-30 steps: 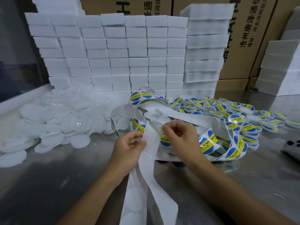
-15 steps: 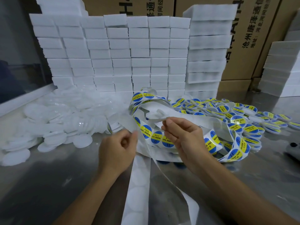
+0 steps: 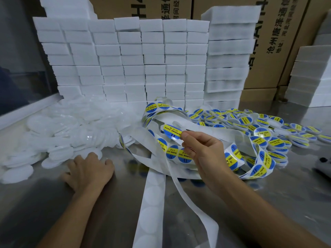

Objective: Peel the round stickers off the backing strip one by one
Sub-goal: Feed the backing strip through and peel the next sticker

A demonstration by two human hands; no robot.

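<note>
Right hand (image 3: 200, 149) pinches a peeled sticker (image 3: 172, 131) clear of the strip (image 3: 154, 190); left hand (image 3: 87, 169), grip apparently empty, reaches toward lids (image 3: 53, 133) on the counter (image 3: 268, 194).

The right hand (image 3: 202, 149) pinches a round blue-and-yellow sticker (image 3: 172, 131) at its edge, lifted clear above the tangled white paper backing strip (image 3: 154, 190) under it. The left hand (image 3: 89, 170) lies flat on the shiny metal table (image 3: 268, 203), fingertips touching a pile of translucent white plastic discs (image 3: 62, 133) just beyond.
</note>
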